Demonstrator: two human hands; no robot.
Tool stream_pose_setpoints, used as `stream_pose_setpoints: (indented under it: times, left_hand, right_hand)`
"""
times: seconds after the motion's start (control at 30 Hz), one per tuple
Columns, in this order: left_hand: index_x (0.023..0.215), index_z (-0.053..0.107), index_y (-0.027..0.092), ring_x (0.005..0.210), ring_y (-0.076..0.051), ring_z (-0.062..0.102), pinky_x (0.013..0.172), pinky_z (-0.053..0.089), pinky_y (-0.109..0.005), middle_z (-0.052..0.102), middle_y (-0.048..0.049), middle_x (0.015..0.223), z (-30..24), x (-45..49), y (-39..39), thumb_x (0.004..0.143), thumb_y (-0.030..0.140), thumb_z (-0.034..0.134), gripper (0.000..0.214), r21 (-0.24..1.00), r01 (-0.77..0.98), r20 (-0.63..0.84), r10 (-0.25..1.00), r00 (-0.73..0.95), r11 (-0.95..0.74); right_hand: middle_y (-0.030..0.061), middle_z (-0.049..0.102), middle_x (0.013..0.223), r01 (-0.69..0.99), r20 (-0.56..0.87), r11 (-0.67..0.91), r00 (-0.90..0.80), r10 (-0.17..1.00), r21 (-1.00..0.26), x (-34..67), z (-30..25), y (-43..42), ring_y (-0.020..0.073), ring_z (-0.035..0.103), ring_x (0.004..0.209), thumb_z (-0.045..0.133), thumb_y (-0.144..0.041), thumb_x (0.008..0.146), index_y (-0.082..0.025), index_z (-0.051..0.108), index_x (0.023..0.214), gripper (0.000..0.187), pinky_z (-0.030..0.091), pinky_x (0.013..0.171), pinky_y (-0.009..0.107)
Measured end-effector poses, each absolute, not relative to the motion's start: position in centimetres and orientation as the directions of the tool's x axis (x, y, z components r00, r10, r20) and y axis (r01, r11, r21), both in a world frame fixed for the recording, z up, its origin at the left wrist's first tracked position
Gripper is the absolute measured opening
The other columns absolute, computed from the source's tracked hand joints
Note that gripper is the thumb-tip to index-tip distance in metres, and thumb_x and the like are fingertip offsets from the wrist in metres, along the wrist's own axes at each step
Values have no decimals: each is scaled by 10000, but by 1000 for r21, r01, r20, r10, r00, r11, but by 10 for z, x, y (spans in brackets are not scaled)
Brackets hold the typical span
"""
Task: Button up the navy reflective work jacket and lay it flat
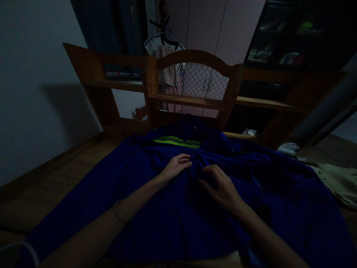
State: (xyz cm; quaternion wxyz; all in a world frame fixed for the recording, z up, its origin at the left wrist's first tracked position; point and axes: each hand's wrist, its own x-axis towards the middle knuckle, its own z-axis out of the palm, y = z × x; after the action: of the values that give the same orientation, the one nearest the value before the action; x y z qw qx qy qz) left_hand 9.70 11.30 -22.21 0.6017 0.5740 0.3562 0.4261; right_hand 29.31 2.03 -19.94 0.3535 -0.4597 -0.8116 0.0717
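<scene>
A dark blue jacket (167, 223) lies spread over the wooden surface, its sleeves reaching out to both sides. Across its upper part runs a yellow-green reflective stripe (178, 141), and the collar (192, 121) points to the far side. My left hand (177, 165) rests on the middle of the jacket, fingers loosely extended with nothing held. Just right of it, my right hand (223, 186) hovers at or touches the cloth, with a gap between curved fingers and thumb. Dim light hides the jacket's front edges.
A wooden shelf frame (192, 98) stands along the far side. Folded beige cloth (340, 182) lies at the right. Behind the frame, clothes hang on a rack (167, 63). A white wall (41, 93) borders the left, and a white cable (26, 243) shows at lower left.
</scene>
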Motion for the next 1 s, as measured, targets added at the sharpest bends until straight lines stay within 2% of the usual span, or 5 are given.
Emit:
stream_pose_setpoints:
  times: [0.2,0.47,0.63,0.8,1.0]
  left_hand:
    - [1018,541,141,751,-104,578,708,453,-228,599,-64,983,-223,99,106,659,332,725,447,991,-24,128,915,382,-128]
    - [992,514,153,591,-70,515,536,384,-175,597,-26,827,-225,102,97,678,430,689,454,967,93,203,936,289,-239]
    - [702,594,148,428,-91,444,437,270,-196,509,18,479,-224,100,82,737,601,534,458,872,399,107,905,413,-284]
    - [650,624,185,548,-141,537,501,288,-226,618,-18,612,-225,101,75,652,654,582,471,694,606,197,912,359,-389]
    - [785,591,210,621,-137,519,541,299,-231,592,9,699,-223,108,70,691,547,625,352,652,576,296,865,405,-493]
  right_hand:
    - [61,536,1182,680,432,694,-566,703,-239,297,-208,27,226,500,1045,601,-184,800,-259,531,1165,379,441,904,405]
    - [53,576,1091,754,410,621,-509,757,-212,311,-201,34,226,495,1008,606,-219,808,-249,569,1128,323,442,880,394]
    - [44,580,1051,789,408,577,-465,786,-213,320,-203,39,222,489,1008,605,-210,811,-245,612,1018,210,444,860,375]
    - [42,581,1030,804,392,551,-443,806,-224,323,-212,44,214,491,984,605,-192,804,-234,610,972,173,460,824,357]
    - [47,581,1017,808,412,546,-430,803,-221,319,-216,42,211,502,966,579,-162,804,-232,600,985,195,466,810,356]
